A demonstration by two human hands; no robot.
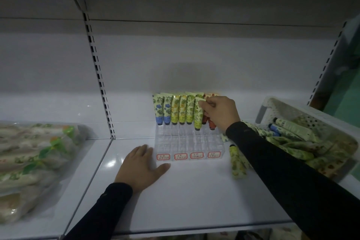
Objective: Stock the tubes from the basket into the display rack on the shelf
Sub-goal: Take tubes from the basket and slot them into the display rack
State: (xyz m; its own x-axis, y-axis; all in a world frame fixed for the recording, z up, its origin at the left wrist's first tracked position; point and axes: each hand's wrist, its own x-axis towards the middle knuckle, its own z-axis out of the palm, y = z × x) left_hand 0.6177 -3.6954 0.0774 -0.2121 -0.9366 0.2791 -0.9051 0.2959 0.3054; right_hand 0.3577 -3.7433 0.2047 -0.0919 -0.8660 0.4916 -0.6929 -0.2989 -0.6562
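Observation:
A clear display rack with red-bordered labels stands on the white shelf. Several tubes stand cap-down in its back rows: blue, yellow, green, and red ones partly hidden behind my hand. My right hand pinches the top of a green tube standing in the rack's second row. My left hand lies flat on the shelf, touching the rack's front left corner. A white perforated basket at the right holds several more tubes. One yellow-green tube lies loose on the shelf beside the rack.
Clear bags of packaged goods fill the neighbouring shelf bay at the left. A slotted upright divides the two bays. More green tubes spill out between the rack and the basket, under my right forearm.

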